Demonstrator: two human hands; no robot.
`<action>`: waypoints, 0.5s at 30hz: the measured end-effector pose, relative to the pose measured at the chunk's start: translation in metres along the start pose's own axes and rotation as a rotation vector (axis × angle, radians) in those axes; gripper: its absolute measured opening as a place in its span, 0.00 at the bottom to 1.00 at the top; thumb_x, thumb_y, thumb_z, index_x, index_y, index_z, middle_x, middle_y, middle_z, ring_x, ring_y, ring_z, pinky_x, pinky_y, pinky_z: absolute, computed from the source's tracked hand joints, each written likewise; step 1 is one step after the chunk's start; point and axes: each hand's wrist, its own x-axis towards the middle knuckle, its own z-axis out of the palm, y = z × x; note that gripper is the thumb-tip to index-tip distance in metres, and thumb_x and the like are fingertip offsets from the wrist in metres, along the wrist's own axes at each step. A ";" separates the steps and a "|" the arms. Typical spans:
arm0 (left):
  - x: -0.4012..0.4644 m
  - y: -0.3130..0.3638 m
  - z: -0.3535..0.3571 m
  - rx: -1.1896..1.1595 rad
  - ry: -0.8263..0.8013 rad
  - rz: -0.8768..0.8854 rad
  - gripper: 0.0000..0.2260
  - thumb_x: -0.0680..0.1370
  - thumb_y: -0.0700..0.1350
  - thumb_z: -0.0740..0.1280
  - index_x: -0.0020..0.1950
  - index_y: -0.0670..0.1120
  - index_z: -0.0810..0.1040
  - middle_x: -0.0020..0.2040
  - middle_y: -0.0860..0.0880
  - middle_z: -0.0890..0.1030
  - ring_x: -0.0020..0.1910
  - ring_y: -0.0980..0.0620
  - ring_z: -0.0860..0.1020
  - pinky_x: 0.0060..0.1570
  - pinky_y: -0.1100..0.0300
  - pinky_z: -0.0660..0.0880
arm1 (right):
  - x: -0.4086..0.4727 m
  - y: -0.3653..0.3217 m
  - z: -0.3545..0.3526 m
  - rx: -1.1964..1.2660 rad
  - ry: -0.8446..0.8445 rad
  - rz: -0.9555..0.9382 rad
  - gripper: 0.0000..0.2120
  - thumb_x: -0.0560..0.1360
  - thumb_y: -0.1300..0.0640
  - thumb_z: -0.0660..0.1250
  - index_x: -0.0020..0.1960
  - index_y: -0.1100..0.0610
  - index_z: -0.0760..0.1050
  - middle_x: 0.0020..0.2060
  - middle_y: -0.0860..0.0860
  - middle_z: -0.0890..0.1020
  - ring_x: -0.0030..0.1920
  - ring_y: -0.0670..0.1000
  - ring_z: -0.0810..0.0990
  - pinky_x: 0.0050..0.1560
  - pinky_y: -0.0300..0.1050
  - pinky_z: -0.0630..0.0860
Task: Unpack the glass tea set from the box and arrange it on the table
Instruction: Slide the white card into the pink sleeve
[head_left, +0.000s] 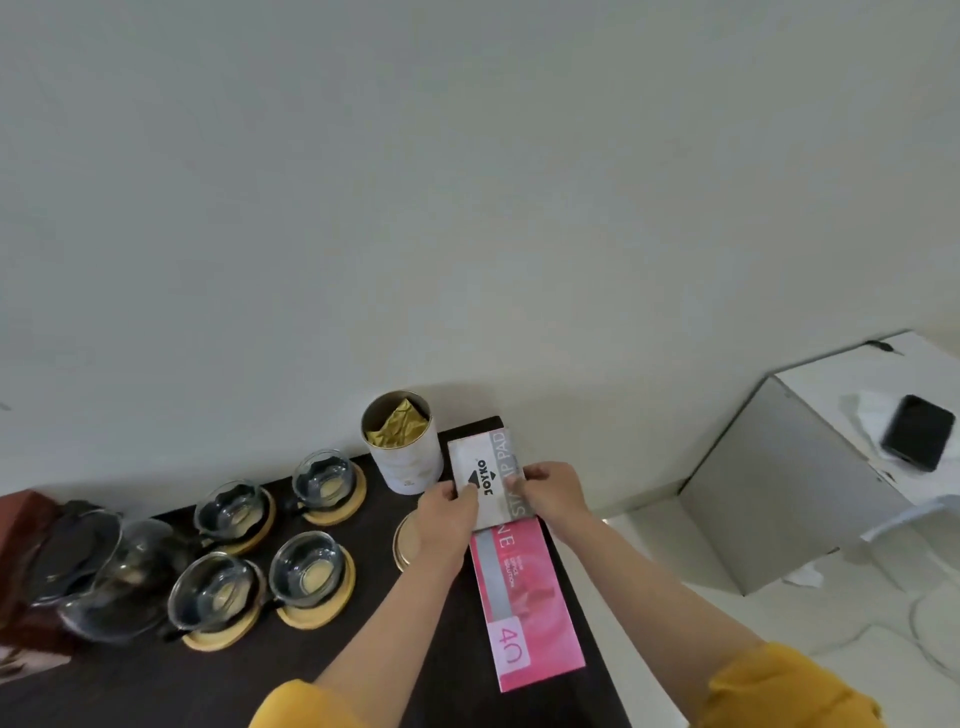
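Several glass cups stand on round wooden coasters on the dark table (156, 686): one at the back (321, 480), one left of it (232, 508), two in front (306, 570) (213, 592). A glass teapot (122, 582) sits at the left. My left hand (447, 512) and my right hand (553, 491) both grip a white stamp pad box (480, 470), held just above a pink box (524, 608) that lies flat near the table's right edge.
An open white tin (402, 452) with gold foil inside stands behind my hands. Its round lid (402, 540) lies under my left wrist. A white cabinet (810, 467) stands at the right with a black phone (917, 431) on top.
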 end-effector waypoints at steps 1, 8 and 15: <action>0.006 0.000 0.004 -0.031 0.015 0.016 0.04 0.77 0.40 0.64 0.45 0.41 0.78 0.45 0.45 0.84 0.42 0.48 0.83 0.46 0.47 0.81 | 0.010 -0.002 0.001 -0.013 -0.003 -0.008 0.06 0.71 0.60 0.73 0.47 0.60 0.83 0.39 0.53 0.86 0.39 0.52 0.85 0.48 0.52 0.82; 0.033 -0.003 0.023 -0.068 0.001 0.079 0.12 0.76 0.36 0.63 0.59 0.44 0.75 0.53 0.46 0.82 0.50 0.48 0.81 0.52 0.47 0.79 | 0.057 -0.014 0.009 -0.072 0.011 -0.054 0.03 0.68 0.60 0.75 0.36 0.58 0.83 0.35 0.55 0.85 0.38 0.55 0.84 0.44 0.55 0.80; 0.034 -0.008 0.030 -0.040 0.022 0.089 0.19 0.75 0.33 0.62 0.65 0.44 0.70 0.57 0.48 0.79 0.51 0.54 0.78 0.50 0.55 0.77 | 0.053 -0.016 0.011 -0.072 0.143 -0.019 0.12 0.69 0.56 0.75 0.49 0.62 0.83 0.40 0.52 0.82 0.44 0.50 0.81 0.47 0.40 0.74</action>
